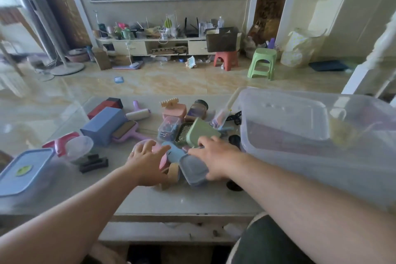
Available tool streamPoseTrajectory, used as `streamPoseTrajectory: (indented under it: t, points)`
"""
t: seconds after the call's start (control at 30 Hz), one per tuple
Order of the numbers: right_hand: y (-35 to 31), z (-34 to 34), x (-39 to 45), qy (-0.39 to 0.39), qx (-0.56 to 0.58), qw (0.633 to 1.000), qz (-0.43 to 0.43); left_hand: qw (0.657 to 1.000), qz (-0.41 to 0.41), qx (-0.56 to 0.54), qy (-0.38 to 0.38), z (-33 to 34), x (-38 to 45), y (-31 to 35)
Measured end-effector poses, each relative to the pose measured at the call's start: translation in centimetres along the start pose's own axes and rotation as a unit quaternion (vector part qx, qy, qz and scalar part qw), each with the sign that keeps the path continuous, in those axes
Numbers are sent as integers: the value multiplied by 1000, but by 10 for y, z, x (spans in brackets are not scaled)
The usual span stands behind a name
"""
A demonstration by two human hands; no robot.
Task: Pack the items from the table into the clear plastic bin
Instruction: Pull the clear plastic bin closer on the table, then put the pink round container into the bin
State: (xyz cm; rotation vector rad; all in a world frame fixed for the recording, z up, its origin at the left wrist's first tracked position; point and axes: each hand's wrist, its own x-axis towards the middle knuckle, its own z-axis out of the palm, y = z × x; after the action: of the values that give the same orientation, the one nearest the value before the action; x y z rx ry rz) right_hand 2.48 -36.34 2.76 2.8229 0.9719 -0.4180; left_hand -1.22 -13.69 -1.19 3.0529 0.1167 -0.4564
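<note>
Table: pale glossy top, spanning the lower half of the view, crowded with small goods across its middle.

Clear plastic bin: far right of the table, large and translucent, tilted toward the camera, blurred; contents cannot be made out.

Lidded container: near left edge, clear body under a blue lid with a green round mark.

Blue box: left of centre, lying at an angle, a red and black box just behind it.

Right hand: reaching in from the lower right, palm down, fingers spread fairly wide, fingertips at the lower edge of a tilted green square lid, thumb side resting on a small grey-lidded box. Whether anything is actually gripped cannot be told.

Left hand: coming in from the lower left, fingers spread loosely over a round pink tin, not closed on it.

Pink-handled brush: flat beside the blue box.

Lint roller: lilac handle, white roll, behind the brush.

Green tin of pins: open, partly under the green lid.

Clear tub of binder clips: just left of that tin.

Brown jar: dark lid, behind the tin.

Beige claw clip: atop a pink box.

Black clips: near the left, apart from the main heap.
</note>
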Motion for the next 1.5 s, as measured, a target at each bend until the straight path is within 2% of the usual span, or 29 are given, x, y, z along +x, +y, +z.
streamPoseTrajectory:
  t: [0.07, 0.17, 0.37, 0.57, 0.67, 0.8, 0.9, 1.0, 1.13, 1.3, 1.4, 1.5]
  points:
    - [1, 13, 16, -57, -26, 998, 21, 1000, -26, -12, -12, 9, 4, -26]
    - [5, 25, 37, -87, -46, 995, 36, 999, -32, 3, -11, 16, 19, -52]
    - [11, 44, 61, -87, -19, 995, 50, 993, 4, -113, 28, 37, 51, -68]
    - [9, 51, 69, -49, -35, 997, 43, 986, 18, -150, 69, 35, 55, -74]
    - [-1, 33, 57, 10, -40, 998, 40, 977, 9, -155, 147, 20, 42, -71]
    - [-19, -29, 25, 137, -18, 990, 6, 949, 14, -178, 259, -25, 15, -58]
    - [-15, -85, -9, 231, 4, 973, 4, 938, 38, -185, 291, -66, -4, -37]
    - [23, -128, -46, 260, 10, 964, 50, 926, 78, -199, 310, -106, -15, 2]
    - [101, -137, -91, 228, 8, 961, 154, 909, 164, -231, 305, -140, -8, 76]
    - [188, -92, -115, 149, -15, 952, 266, 889, 248, -221, 315, -140, 34, 181]
    - [221, -58, -104, 64, -39, 960, 269, 890, 278, -166, 320, -130, 62, 235]
    - [238, -27, -76, 10, -74, 971, 229, 894, 288, -105, 326, -119, 90, 270]
